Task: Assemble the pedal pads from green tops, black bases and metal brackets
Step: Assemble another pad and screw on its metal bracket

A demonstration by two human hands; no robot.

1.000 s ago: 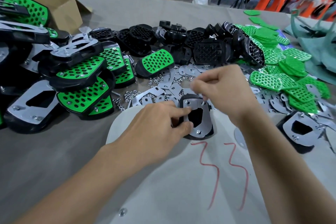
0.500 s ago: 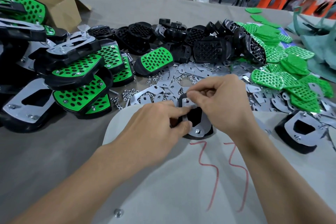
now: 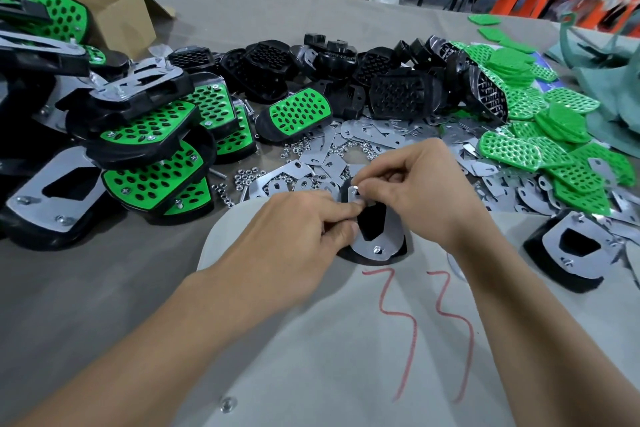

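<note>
An open cardboard box (image 3: 114, 14) sits far beyond the left hand (image 3: 298, 229); I cannot tell what it contains. Between the hands, a pedal pad (image 3: 391, 251) lies underside up on a pale board (image 3: 311, 340) on the cloth-covered desk (image 3: 86, 288), its long axis pointing away from the person. Its flat, shiny metal bracket (image 3: 389, 236), with an angular cut-out, covers the black base (image 3: 349, 255). The left hand's curled fingers pinch the bracket's left edge. The right hand (image 3: 426, 184), fingers curled, pinches a small shiny part (image 3: 355, 189) at the bracket's far corner. Left of the left hand finished pads (image 3: 156, 180) are heaped. Beyond the hands lie perforated black bases (image 3: 398, 94), loose brackets (image 3: 381, 135) and nuts (image 3: 249, 177). Right of the right hand perforated green tops (image 3: 554, 149) are piled.
</note>
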